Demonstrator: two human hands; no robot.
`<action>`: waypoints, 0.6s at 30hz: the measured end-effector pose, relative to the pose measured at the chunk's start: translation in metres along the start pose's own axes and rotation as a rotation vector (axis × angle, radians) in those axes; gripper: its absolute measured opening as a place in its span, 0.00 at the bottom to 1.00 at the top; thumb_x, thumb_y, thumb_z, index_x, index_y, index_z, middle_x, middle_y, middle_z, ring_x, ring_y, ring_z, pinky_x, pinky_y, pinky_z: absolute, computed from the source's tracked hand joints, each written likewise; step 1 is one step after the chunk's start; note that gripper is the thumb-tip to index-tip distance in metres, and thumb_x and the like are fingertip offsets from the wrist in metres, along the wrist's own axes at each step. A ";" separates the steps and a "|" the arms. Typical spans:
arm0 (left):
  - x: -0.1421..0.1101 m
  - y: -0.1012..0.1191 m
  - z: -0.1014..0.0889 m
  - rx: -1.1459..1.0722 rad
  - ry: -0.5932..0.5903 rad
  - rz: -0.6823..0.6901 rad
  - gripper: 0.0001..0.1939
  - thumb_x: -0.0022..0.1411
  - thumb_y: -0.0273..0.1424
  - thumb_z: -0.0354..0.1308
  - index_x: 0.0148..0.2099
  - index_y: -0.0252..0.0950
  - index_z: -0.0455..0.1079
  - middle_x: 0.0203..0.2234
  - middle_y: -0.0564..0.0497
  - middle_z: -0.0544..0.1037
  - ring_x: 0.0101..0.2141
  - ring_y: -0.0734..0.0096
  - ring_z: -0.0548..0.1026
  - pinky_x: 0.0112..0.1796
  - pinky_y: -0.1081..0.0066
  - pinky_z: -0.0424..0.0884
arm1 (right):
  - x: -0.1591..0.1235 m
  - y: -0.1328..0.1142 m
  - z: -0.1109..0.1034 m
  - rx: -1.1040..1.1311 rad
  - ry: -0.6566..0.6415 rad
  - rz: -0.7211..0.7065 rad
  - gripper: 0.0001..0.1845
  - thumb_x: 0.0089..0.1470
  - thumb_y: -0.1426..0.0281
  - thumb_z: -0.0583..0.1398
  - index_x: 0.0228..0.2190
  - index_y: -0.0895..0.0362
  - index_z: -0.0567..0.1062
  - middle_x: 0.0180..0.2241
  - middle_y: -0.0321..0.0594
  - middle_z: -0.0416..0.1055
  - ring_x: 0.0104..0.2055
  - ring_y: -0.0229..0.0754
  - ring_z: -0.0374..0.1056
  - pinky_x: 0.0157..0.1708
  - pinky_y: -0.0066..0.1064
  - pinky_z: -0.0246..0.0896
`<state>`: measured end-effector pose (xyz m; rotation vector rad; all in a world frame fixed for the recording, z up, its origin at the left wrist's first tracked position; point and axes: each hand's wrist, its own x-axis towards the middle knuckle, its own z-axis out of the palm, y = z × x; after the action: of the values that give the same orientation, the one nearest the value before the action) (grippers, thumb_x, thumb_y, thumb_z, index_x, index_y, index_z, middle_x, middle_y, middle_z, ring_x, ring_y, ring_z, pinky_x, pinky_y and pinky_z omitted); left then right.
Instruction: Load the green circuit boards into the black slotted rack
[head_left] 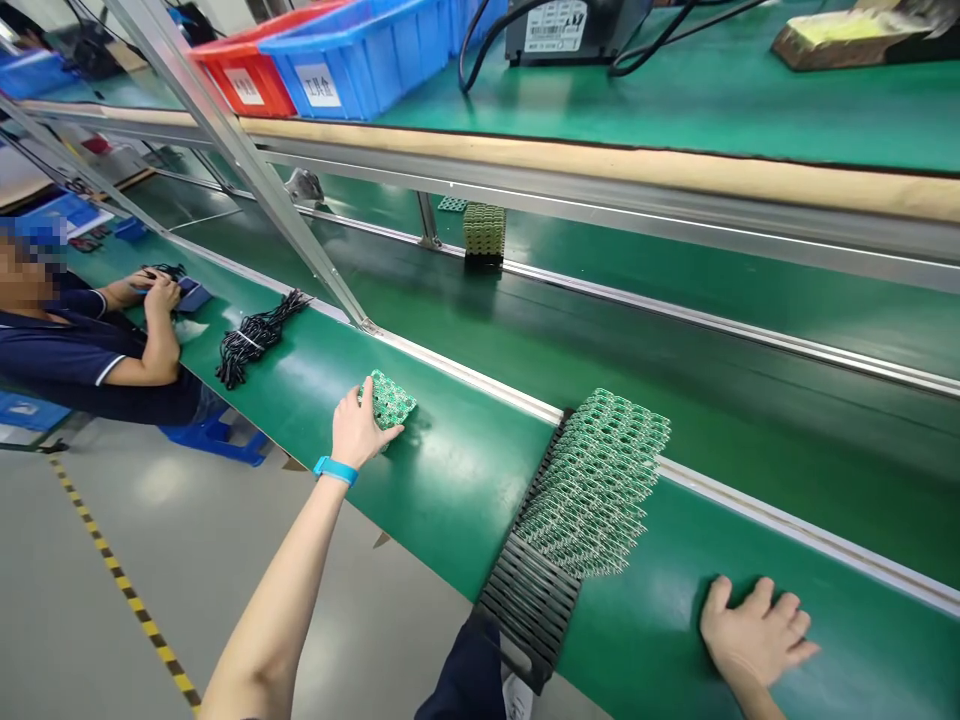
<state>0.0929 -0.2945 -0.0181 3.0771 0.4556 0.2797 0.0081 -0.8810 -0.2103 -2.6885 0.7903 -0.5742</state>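
Observation:
My left hand, with a blue wristband, grips a small green circuit board panel by its edges above the bench, thumb on the near side. A black slotted rack lies across the green bench in front of me. Many green circuit board panels stand in its far part in a tight row, while its near slots hold none. To the right of the rack my right hand is over the bench top, fingers spread and nothing in them.
A bundle of black cables lies on the bench at left, near a seated co-worker. Another stack of panels stands beyond the conveyor. A metal post and an overhead shelf with blue bins frame the bench.

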 end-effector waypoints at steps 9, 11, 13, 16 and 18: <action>-0.112 0.075 -0.012 -0.462 0.231 0.068 0.65 0.53 0.59 0.67 0.78 0.31 0.40 0.67 0.26 0.58 0.66 0.31 0.60 0.62 0.40 0.63 | -0.004 0.001 0.000 -0.041 -0.091 0.064 0.38 0.61 0.59 0.48 0.62 0.75 0.68 0.64 0.69 0.56 0.69 0.66 0.48 0.65 0.65 0.43; -0.153 0.107 -0.003 -0.664 0.250 -0.007 0.67 0.53 0.59 0.68 0.78 0.35 0.34 0.69 0.27 0.55 0.67 0.35 0.60 0.63 0.42 0.64 | -0.003 -0.001 0.001 -0.053 -0.122 0.088 0.38 0.63 0.60 0.48 0.63 0.76 0.67 0.66 0.68 0.53 0.69 0.65 0.46 0.67 0.63 0.40; -0.193 0.142 0.014 -0.840 0.292 -0.045 0.68 0.53 0.56 0.69 0.78 0.37 0.30 0.69 0.29 0.54 0.66 0.40 0.62 0.65 0.45 0.63 | -0.003 -0.001 0.003 -0.043 -0.138 0.100 0.38 0.64 0.60 0.49 0.64 0.76 0.65 0.67 0.66 0.52 0.70 0.65 0.44 0.68 0.62 0.39; -0.240 0.190 0.048 -0.925 0.372 0.001 0.68 0.55 0.53 0.70 0.78 0.35 0.28 0.69 0.27 0.55 0.68 0.42 0.61 0.67 0.46 0.60 | -0.003 0.000 0.007 -0.016 -0.140 0.109 0.39 0.64 0.60 0.49 0.65 0.75 0.64 0.68 0.65 0.50 0.71 0.64 0.42 0.69 0.62 0.37; -0.256 0.213 0.071 -0.886 0.421 0.044 0.68 0.55 0.52 0.70 0.78 0.33 0.29 0.69 0.25 0.54 0.69 0.40 0.59 0.67 0.44 0.60 | -0.002 0.001 0.008 0.001 -0.143 0.110 0.39 0.64 0.60 0.49 0.66 0.75 0.64 0.68 0.64 0.49 0.71 0.64 0.41 0.69 0.62 0.36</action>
<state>-0.0742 -0.5717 -0.1234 2.1541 0.1813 0.8628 0.0095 -0.8795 -0.2189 -2.6299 0.8911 -0.3524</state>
